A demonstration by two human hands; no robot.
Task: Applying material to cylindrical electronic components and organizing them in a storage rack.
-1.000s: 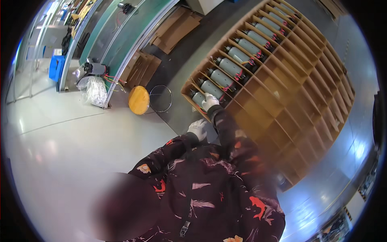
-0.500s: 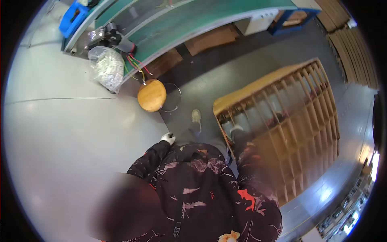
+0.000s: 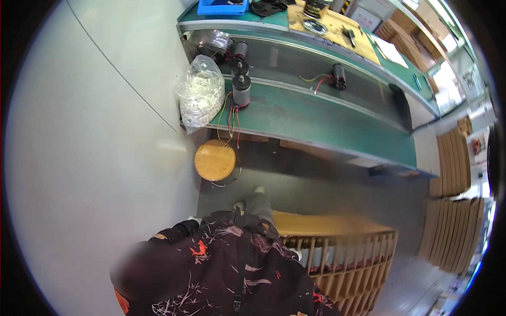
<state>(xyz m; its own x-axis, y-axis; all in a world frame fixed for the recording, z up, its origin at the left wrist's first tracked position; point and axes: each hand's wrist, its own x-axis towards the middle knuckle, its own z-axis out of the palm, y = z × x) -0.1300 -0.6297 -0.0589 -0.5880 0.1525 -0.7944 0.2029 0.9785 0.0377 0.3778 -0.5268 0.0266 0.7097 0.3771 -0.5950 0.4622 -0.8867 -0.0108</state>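
Note:
My left hand (image 3: 195,219), in a white glove, hangs by my left side. Only a sliver of it shows past the dark sleeve, so its fingers are hidden. A small white patch of my right hand (image 3: 298,255) shows at the left end of a cardboard box (image 3: 332,225), mostly covered by my patterned jacket. I cannot see whether it grips anything. Dividers (image 3: 337,282) split the box into many narrow compartments. Grey cylindrical motors (image 3: 345,256) with red parts sit in the row nearest the bench.
A green two-level workbench (image 3: 327,121) runs across ahead. On it are upright motors (image 3: 241,90) with loose wires, a lying motor (image 3: 339,77), a clear plastic bag (image 3: 201,95) and a blue bin (image 3: 223,6). A wooden-topped stool (image 3: 215,160) stands before it; stacked cardboard (image 3: 453,231) is at right.
The view has swung, bringing more of the bench into sight and putting the box lower. My right forearm, earlier stretched over the box, is now hidden. Less of my left glove shows.

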